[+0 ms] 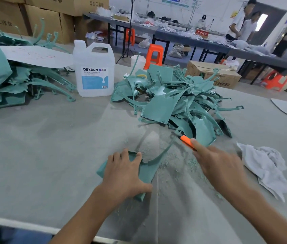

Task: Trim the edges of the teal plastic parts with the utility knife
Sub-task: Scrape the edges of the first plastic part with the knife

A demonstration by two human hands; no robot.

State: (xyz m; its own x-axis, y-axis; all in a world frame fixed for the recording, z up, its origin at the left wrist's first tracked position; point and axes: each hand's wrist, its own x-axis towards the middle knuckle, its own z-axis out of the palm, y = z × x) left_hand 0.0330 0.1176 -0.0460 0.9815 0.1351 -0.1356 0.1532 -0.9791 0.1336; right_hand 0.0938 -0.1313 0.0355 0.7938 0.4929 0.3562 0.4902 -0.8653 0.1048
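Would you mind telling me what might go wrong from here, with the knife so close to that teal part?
1. The left hand presses flat on the teal part near the utility knife in the right hand; a slip might cut fingers.
2. The part's thin curved arm may flex or snap under the blade.
3. Loose shavings beside the part could let it slide.

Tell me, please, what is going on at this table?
A person is trimming a teal plastic part on the grey table. The left hand presses it flat, and the right hand holds an orange utility knife near its thin curved strip. Around it lie teal shavings; behind lies a pile of teal parts.
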